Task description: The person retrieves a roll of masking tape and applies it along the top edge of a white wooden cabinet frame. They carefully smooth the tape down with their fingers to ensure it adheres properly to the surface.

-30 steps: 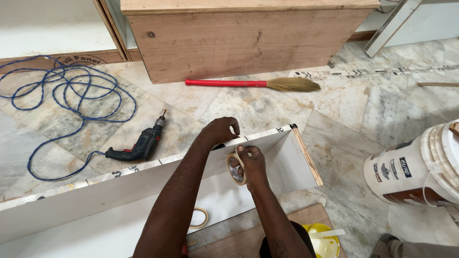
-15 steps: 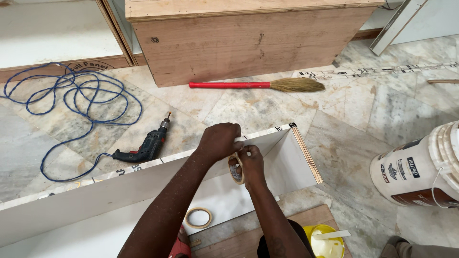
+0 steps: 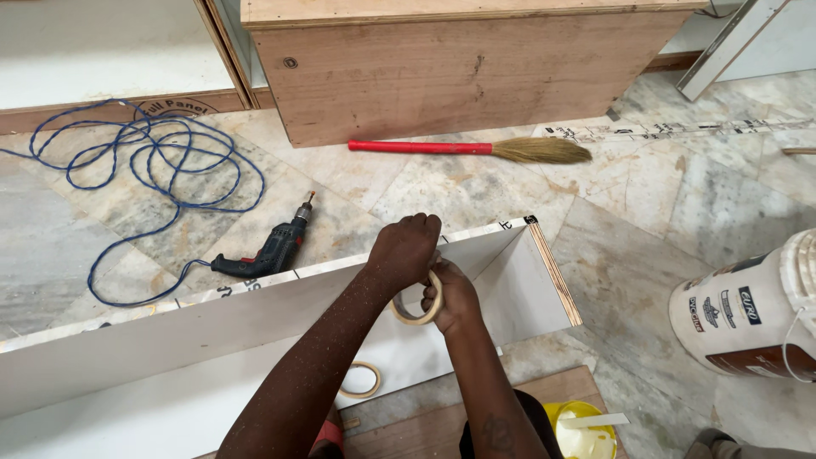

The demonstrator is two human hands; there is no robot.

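My right hand (image 3: 453, 295) grips a tan roll of masking tape (image 3: 416, 314), with fingers through its hole. My left hand (image 3: 406, 249) curls over the top of the roll, right at the upper edge of a long white laminated panel box (image 3: 255, 314) that lies on its side. Both hands are pressed together against the box's inner face near its right end. A second tape roll (image 3: 360, 380) lies flat inside the box below my arms.
On the marble floor beyond the box lie a dark power drill (image 3: 263, 252) with a coiled blue cord (image 3: 144, 170) and a red-handled broom (image 3: 476, 150). A plywood cabinet (image 3: 459, 68) stands behind. A white bucket (image 3: 752, 314) is right, a yellow tub (image 3: 586, 429) near my knees.
My hands have stayed at the same spot on the panel edge. The tape roll has dropped slightly below my left hand, and more of its ring shows.
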